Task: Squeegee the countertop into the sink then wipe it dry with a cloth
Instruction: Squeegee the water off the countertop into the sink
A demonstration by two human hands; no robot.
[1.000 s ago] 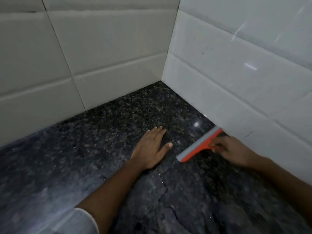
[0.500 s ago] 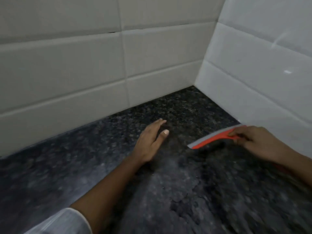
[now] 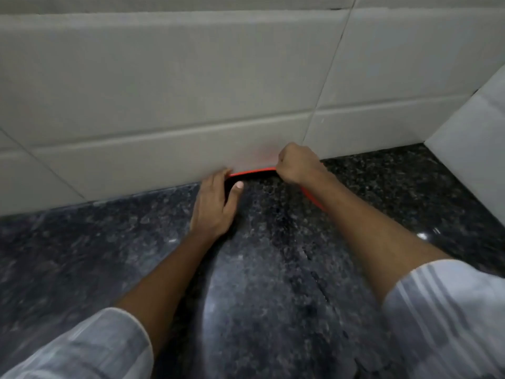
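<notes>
The right hand (image 3: 296,165) is fisted around the squeegee (image 3: 252,172), whose red blade lies along the far wall (image 3: 164,105) at the counter's (image 3: 273,269) back edge, probably to begin a pull from the very edge. The left hand (image 3: 214,206) rests flat and open, holding nothing, likely bracing. No sink or cloth shows.

Both our arms reach forward, bare from the rolled pale sleeves down. Our left hand (image 3: 214,207) lies flat, palm down, fingers together pointing ahead, thumb spread to the right. Our right hand (image 3: 296,165) is further forward and to the right, curled into a tight fist, knuckles up, its forearm angled back toward the lower right.
</notes>
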